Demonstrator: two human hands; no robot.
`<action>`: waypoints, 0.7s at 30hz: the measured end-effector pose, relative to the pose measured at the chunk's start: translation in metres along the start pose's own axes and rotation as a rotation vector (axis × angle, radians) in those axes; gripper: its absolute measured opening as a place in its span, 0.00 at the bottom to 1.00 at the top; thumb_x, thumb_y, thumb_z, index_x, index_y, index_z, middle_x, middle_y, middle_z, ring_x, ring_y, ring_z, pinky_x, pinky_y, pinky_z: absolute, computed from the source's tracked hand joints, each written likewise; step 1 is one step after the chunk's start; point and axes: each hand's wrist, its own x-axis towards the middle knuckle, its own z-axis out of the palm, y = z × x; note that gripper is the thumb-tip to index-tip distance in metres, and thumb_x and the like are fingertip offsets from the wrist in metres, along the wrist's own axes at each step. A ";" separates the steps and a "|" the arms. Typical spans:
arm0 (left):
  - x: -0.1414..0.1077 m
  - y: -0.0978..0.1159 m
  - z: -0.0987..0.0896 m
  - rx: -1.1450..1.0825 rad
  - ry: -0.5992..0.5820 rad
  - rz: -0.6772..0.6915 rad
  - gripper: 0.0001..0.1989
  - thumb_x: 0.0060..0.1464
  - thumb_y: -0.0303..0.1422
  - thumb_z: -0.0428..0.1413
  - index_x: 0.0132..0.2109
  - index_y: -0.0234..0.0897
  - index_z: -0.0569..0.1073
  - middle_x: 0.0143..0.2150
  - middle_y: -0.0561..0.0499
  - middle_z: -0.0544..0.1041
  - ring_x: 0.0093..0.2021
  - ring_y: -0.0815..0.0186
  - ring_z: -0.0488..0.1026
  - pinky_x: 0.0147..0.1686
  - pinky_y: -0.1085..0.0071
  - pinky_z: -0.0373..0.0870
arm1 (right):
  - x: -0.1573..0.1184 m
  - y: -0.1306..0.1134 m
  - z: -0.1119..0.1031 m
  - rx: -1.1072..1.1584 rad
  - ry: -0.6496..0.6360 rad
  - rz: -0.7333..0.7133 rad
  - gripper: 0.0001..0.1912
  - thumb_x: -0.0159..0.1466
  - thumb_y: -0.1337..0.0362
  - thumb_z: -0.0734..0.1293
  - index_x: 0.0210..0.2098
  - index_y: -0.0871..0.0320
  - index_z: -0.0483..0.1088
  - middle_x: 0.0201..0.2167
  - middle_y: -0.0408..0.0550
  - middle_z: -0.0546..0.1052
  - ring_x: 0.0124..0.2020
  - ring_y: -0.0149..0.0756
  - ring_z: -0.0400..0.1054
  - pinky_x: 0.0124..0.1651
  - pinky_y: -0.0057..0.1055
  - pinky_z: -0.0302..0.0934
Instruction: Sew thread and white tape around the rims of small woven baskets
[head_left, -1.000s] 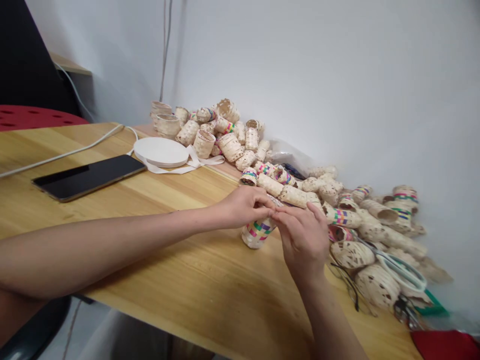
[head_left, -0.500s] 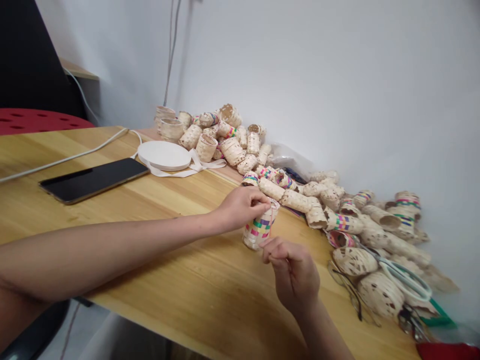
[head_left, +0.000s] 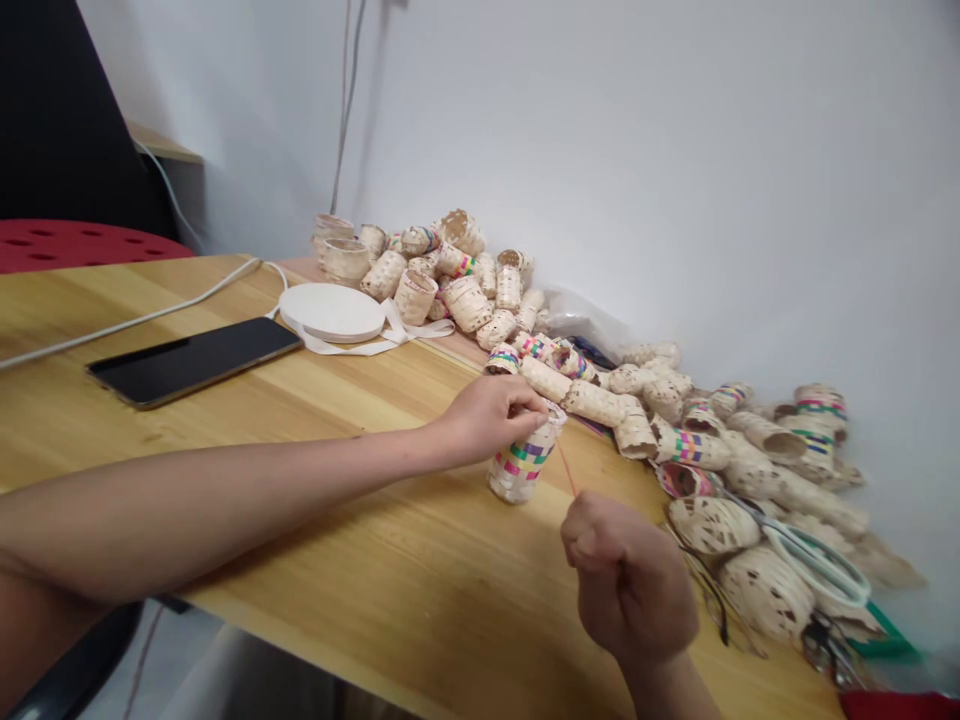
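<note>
A small woven basket (head_left: 517, 475), pale with a band of coloured checks, stands upright on the wooden table. My left hand (head_left: 499, 415) pinches its top rim with thumb and fingers. From that rim a thin pinkish thread (head_left: 567, 468) runs taut down to my right hand (head_left: 630, 575), which is closed in front and to the right of the basket. The thread's end is hidden inside the right fingers, and I cannot see whether a needle is there. The basket's far side is out of sight.
Many woven baskets (head_left: 592, 403) lie heaped along the wall. At the right are light-handled scissors (head_left: 817, 565) and a pair of glasses (head_left: 709, 590). A black phone (head_left: 196, 360), a white ribbon roll (head_left: 332, 312) and a white cable (head_left: 135, 320) lie on the left.
My right hand has moved away from the basket, to the right and nearer to me, drawing the thread out taut. My left hand has stayed at the rim.
</note>
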 end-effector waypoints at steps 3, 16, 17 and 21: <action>0.001 0.000 -0.002 -0.035 -0.041 -0.022 0.07 0.53 0.28 0.56 0.33 0.32 0.79 0.28 0.53 0.74 0.28 0.71 0.69 0.28 0.78 0.62 | -0.001 0.011 -0.002 -0.100 0.189 0.117 0.11 0.65 0.70 0.59 0.26 0.55 0.61 0.20 0.40 0.64 0.22 0.30 0.62 0.25 0.28 0.55; -0.001 0.004 -0.002 -0.111 -0.199 0.008 0.05 0.53 0.26 0.56 0.37 0.30 0.76 0.30 0.52 0.76 0.29 0.72 0.70 0.29 0.79 0.64 | 0.000 0.037 -0.022 -0.455 0.327 0.110 0.05 0.64 0.69 0.65 0.38 0.54 0.71 0.32 0.44 0.76 0.32 0.34 0.71 0.36 0.33 0.65; -0.001 0.005 -0.003 -0.084 -0.216 0.034 0.04 0.53 0.25 0.56 0.36 0.30 0.76 0.30 0.53 0.76 0.29 0.72 0.69 0.30 0.79 0.63 | 0.002 0.036 -0.024 -0.486 0.301 0.069 0.06 0.64 0.70 0.65 0.38 0.54 0.71 0.32 0.44 0.75 0.34 0.35 0.70 0.38 0.33 0.65; 0.000 0.010 -0.007 0.007 -0.253 0.134 0.04 0.53 0.24 0.56 0.34 0.32 0.77 0.29 0.54 0.75 0.31 0.73 0.69 0.33 0.78 0.63 | 0.008 0.039 -0.030 -0.590 0.203 0.033 0.06 0.66 0.68 0.63 0.38 0.54 0.73 0.33 0.47 0.73 0.37 0.38 0.68 0.39 0.36 0.62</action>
